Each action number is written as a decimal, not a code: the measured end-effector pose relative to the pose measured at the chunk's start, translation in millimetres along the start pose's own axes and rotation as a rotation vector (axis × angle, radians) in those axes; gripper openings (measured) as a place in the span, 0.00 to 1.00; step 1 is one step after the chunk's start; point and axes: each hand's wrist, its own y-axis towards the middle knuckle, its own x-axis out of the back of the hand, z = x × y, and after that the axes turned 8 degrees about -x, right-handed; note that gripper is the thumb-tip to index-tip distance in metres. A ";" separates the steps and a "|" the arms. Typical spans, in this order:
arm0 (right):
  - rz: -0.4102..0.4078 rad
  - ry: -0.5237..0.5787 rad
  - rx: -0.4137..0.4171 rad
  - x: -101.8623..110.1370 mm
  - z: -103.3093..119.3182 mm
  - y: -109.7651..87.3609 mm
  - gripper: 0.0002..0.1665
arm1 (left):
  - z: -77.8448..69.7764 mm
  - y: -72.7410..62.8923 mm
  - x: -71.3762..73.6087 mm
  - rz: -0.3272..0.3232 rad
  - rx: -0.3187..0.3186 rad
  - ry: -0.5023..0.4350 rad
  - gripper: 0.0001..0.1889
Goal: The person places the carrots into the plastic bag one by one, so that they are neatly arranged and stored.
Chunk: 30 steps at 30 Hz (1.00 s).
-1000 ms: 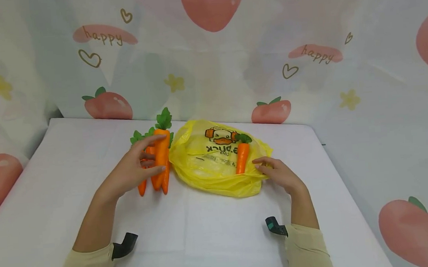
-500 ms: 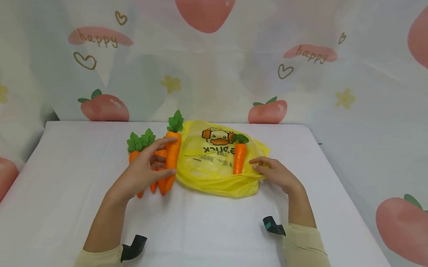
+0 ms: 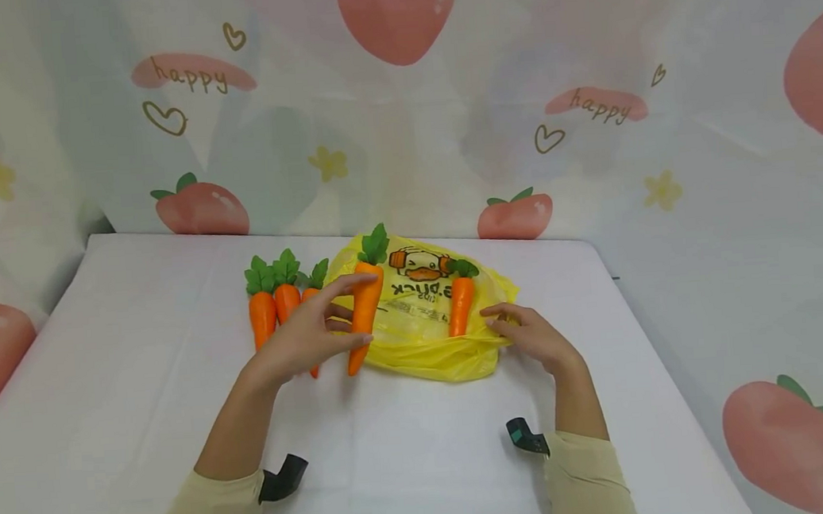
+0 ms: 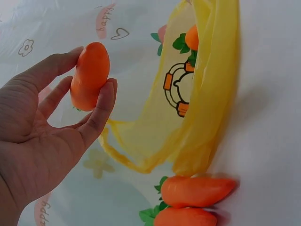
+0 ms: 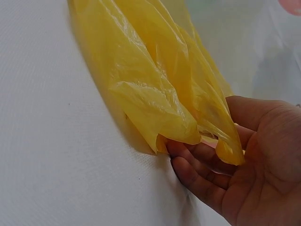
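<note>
My left hand (image 3: 292,346) pinches an orange carrot (image 3: 366,308) with a green leafy top between thumb and fingers. It is held up over the left part of a yellow plastic bag (image 3: 426,359) printed with a duck. In the left wrist view the held carrot (image 4: 92,73) shows its tapering end toward the camera. Another carrot (image 3: 461,305) is in the bag's mouth, its lower end hidden behind the front fold. At the bag's right side, my right hand (image 3: 537,340) grips the edge, and in the right wrist view the fingers curl under the yellow film (image 5: 155,103).
Left of the bag, several carrots (image 3: 263,315) lie side by side on the white tabletop (image 3: 141,387), partly hidden by the left hand. Behind the table hangs a fabric backdrop (image 3: 404,146) with fruit prints. Each forearm carries a black wrist camera mount (image 3: 284,479).
My left hand has carried its carrot rightward from the carrot group to over the bag's left part, uncovering more of the carrots lying there. The right hand stays at the bag's edge.
</note>
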 end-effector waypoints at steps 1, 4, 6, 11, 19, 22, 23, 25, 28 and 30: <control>0.002 0.002 0.002 0.2 0.0 -0.2 0.25 | -0.2 1.2 -1.8 0.004 0.004 0.000 0.40; 0.007 0.002 0.013 0.6 -0.1 -0.4 0.25 | 0.1 5.2 -6.5 0.019 -0.006 -0.016 0.39; 0.007 0.001 0.019 0.8 0.2 -0.4 0.25 | 1.0 7.2 -9.1 0.024 -0.010 -0.036 0.39; 0.005 -0.006 0.020 0.4 -0.9 1.7 0.25 | 5.9 12.1 -15.1 0.032 -0.020 -0.041 0.39; -0.001 -0.011 0.006 -0.4 -5.5 4.4 0.23 | 6.8 17.7 -22.6 0.060 -0.015 -0.054 0.39; -0.002 -0.005 0.001 -0.4 -5.3 3.9 0.23 | 6.6 19.3 -24.8 0.070 0.009 -0.075 0.39; -0.001 -0.003 0.001 -0.2 -5.2 3.8 0.23 | 6.8 19.9 -25.5 0.072 0.015 -0.076 0.39; -0.001 -0.002 0.005 0.1 -4.9 3.4 0.24 | 7.9 21.3 -27.0 0.076 0.023 -0.074 0.39; -0.003 0.002 0.009 0.8 -4.6 3.5 0.24 | 11.2 23.7 -29.1 0.079 0.027 -0.067 0.39; -0.004 0.001 0.012 0.8 -4.0 3.4 0.24 | 14.1 25.4 -30.4 0.080 0.031 -0.062 0.39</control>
